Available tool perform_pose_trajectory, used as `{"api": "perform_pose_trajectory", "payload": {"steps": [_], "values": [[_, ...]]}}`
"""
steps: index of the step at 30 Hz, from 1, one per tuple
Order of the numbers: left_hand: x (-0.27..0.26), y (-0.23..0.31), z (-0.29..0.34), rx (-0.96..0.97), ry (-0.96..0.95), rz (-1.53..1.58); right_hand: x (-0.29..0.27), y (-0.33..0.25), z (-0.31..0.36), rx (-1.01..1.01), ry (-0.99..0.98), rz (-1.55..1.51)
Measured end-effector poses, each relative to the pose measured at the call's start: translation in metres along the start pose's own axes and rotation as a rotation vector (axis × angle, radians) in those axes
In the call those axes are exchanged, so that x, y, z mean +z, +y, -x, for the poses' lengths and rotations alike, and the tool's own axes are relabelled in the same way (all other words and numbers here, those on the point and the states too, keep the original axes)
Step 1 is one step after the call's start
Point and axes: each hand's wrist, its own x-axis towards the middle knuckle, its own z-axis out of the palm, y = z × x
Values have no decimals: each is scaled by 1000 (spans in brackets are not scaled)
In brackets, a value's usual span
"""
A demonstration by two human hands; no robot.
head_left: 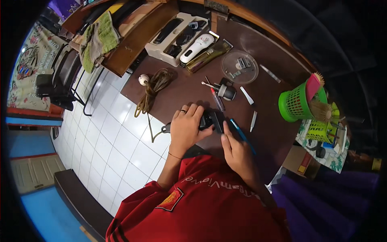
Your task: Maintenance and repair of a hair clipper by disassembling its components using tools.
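Observation:
Low over the table's near edge, my left hand (187, 126) is wrapped round a black corded device (206, 120), possibly a hair clipper. Its grey loop end (165, 128) pokes out beside the wrist. My right hand (237, 153) has its fingers pressed at a flat black piece (218, 122) on the device's right side; whether the two are joined cannot be seen. Next to the right fingers lies a blue pen-like tool (241, 134). Beyond the hands are a red-tipped screwdriver (217, 100) and a dark motor-like part (227, 92) with a metal band.
Metal blade parts lie in a clear round dish (227, 75). A white clipper (197, 48) and gold clipper (209, 55) rest by a beige tray (161, 54). A coiled brown cord (151, 90) sits left; a green basket (292, 105) stands right. Small white sticks (246, 95) are scattered between.

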Motion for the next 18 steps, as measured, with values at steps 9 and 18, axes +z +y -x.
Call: {"api": "perform_pose_trajectory", "payload": {"steps": [9,18], "values": [[6,0,0,-45,9,-9,6,8,-14,-175,122,232],[4,1,-1,8,15,-10,20,7,-31,-155,168,144]]}}
